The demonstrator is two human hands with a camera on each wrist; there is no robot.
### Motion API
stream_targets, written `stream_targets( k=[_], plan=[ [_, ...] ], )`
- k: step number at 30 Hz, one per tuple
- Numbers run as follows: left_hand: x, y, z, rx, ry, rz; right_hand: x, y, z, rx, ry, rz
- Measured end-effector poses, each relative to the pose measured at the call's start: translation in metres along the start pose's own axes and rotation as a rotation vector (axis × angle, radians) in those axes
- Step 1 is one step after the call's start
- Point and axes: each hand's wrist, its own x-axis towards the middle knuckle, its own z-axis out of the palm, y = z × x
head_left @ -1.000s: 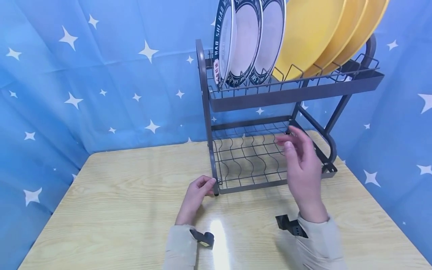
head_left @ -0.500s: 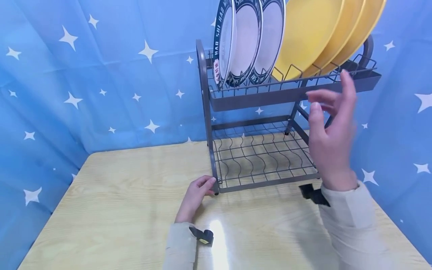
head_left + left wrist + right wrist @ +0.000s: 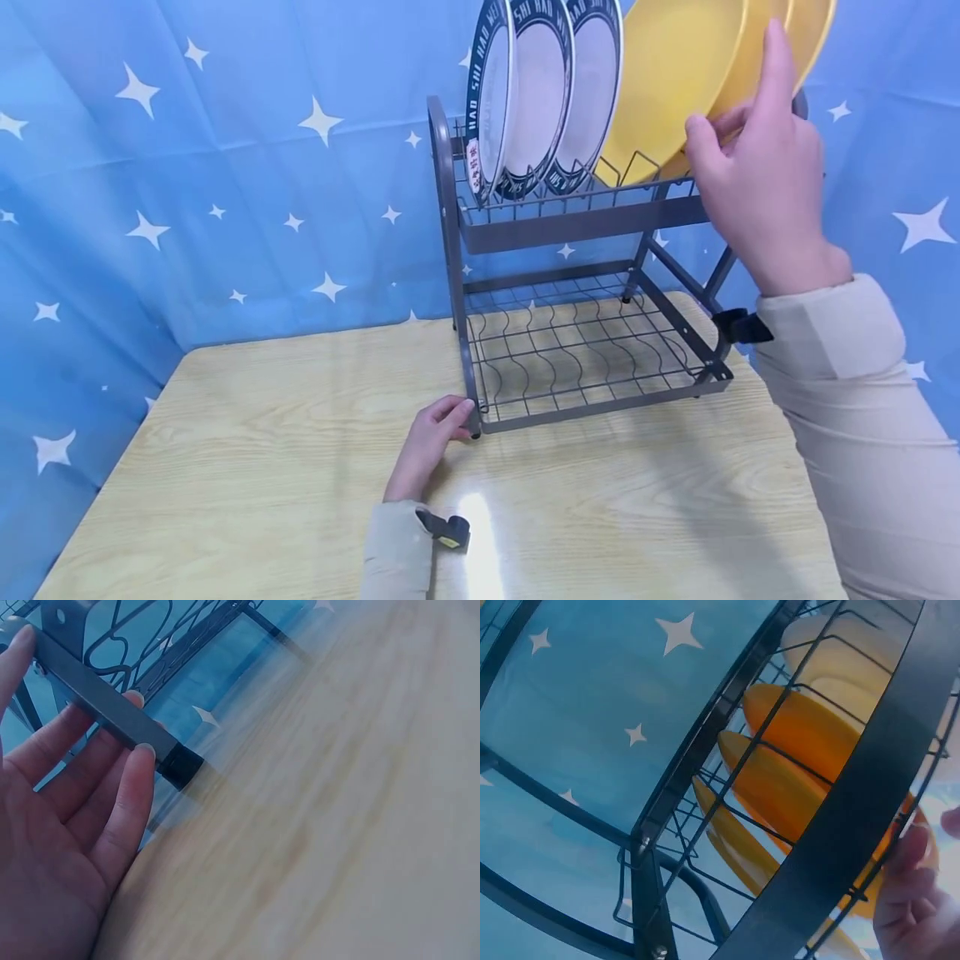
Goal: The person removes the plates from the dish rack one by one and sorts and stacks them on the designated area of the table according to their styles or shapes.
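A dark metal two-tier dish rack [image 3: 585, 232] stands on the table. My left hand [image 3: 431, 432] holds the foot of its front left leg; in the left wrist view the thumb and fingers lie around this leg [image 3: 101, 701] just above its black cap. My right hand [image 3: 780, 187] is up at the top tier, before the yellow plates [image 3: 671, 79] standing on edge there. Its index finger points up and the thumb is spread to the left. In the right wrist view, fingertips [image 3: 909, 847] are right at a yellow plate's edge by the front rail.
White plates with dark lettered rims [image 3: 536, 100] stand upright at the left of the top tier. The lower wire tier [image 3: 562, 350] lies under it. A blue star-patterned curtain [image 3: 247, 167] hangs behind the wooden table [image 3: 285, 433].
My right hand has risen from the lower tier to the yellow plates on top. The left hand keeps its hold on the rack leg. The head view has shifted slightly.
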Motion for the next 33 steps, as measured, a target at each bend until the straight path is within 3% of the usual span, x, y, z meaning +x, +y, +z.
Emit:
stream_targets(
  k=[4,8,18,24,30,33],
  plan=[
    [0.008,-0.014,0.0,-0.012,-0.007,0.017,0.011,-0.004,0.001,-0.067,-0.02,0.028],
    [0.01,-0.018,-0.001,-0.013,-0.015,0.038,0.017,-0.006,0.001,-0.105,-0.048,0.059],
    [0.013,-0.02,-0.002,-0.051,-0.016,0.061,0.027,-0.003,0.007,-0.042,-0.18,0.152],
    [0.008,-0.012,-0.006,-0.062,-0.038,0.038,0.026,-0.004,0.009,-0.022,-0.207,0.177],
    [0.0,0.005,-0.004,-0.068,-0.054,0.058,0.023,-0.006,0.008,0.011,-0.178,0.184],
    [0.0,0.006,-0.003,-0.072,-0.051,0.054,0.02,-0.007,0.008,0.004,-0.166,0.18]
  ],
)
